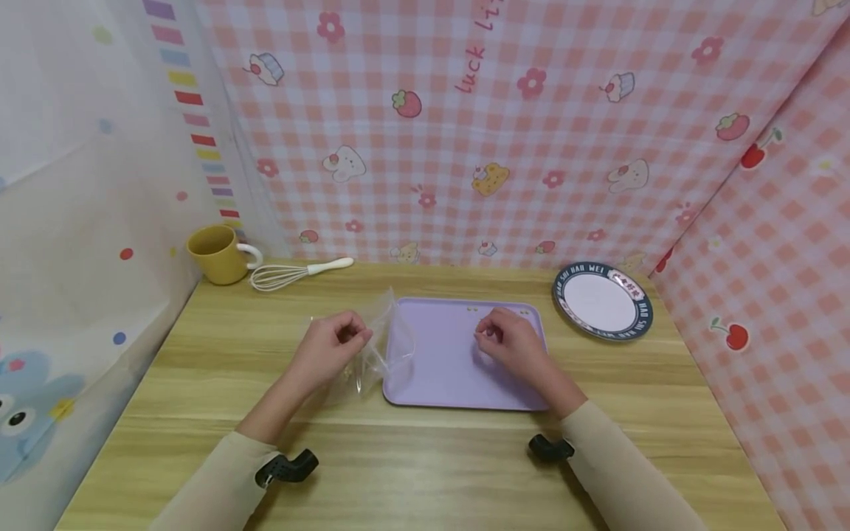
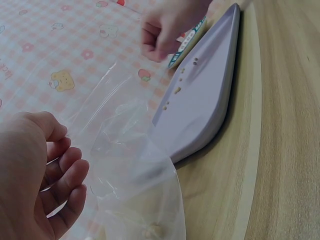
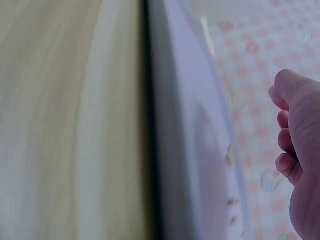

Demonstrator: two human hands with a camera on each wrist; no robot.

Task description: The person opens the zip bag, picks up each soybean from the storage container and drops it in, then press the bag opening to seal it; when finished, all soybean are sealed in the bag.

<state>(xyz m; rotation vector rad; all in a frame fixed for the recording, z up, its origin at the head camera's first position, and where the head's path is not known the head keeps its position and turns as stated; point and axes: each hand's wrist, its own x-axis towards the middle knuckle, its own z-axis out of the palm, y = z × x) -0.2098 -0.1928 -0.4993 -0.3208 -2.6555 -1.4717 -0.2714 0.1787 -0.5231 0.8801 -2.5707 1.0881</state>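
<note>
My left hand (image 1: 330, 341) pinches the upper edge of a clear plastic bag (image 2: 135, 150) between thumb and forefinger, the other fingers loosely bent. The bag hangs over the left end of a lilac tray (image 1: 438, 354), and a few small beige pieces (image 2: 153, 230) show low inside it. Above the tray's right part is my right hand (image 1: 513, 345), its fingers curled toward the thumb; no object shows between them. Several small yellowish pieces (image 2: 177, 90), like beans or nuts, lie along the tray's far side, some in pairs. The right wrist view is blurred.
At the back left stand a yellow mug (image 1: 224, 258) with a white handle and a whisk (image 1: 302, 273) lying beside it. A dark-rimmed white plate (image 1: 603, 301) lies right of the tray. Patterned cloth (image 1: 451, 206) closes off the table's back and sides.
</note>
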